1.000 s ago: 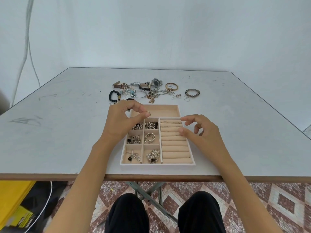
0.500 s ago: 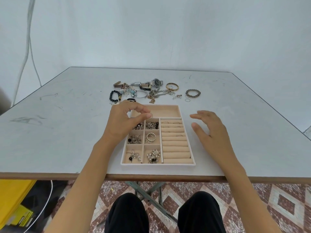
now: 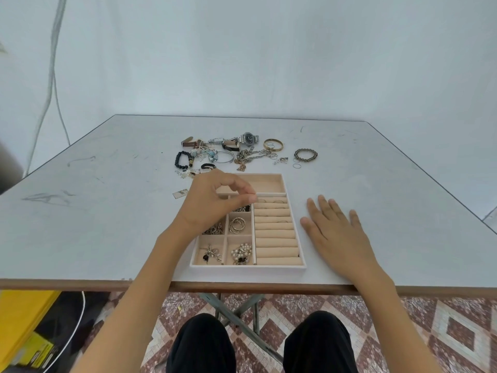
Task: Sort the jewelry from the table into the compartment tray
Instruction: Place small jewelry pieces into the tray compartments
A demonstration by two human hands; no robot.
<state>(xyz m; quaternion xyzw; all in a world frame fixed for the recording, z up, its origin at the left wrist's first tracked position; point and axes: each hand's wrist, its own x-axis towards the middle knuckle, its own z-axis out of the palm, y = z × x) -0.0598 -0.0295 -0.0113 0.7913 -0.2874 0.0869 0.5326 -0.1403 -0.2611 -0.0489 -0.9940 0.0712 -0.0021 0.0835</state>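
From my end, the left hand (image 3: 212, 203) hangs over the far part of the tray (image 3: 247, 267). Its thumb and forefinger pinch a small ring (image 3: 255, 194) right at the farthest of the padded rolls (image 3: 277, 238) on the tray's right side. The right hand (image 3: 336, 232) lies flat on the table (image 3: 107, 211) just right of the tray, fingers straight, holding nothing. I see the unsorted jewelry (image 3: 242, 156) heaped just beyond the tray's far edge, and the small left compartments hold pieces.

Grey table (image 3: 107, 224), white wall (image 3: 269, 63), hanging cable (image 3: 57, 30), tiled floor (image 3: 443, 332), yellow box (image 3: 21, 313)
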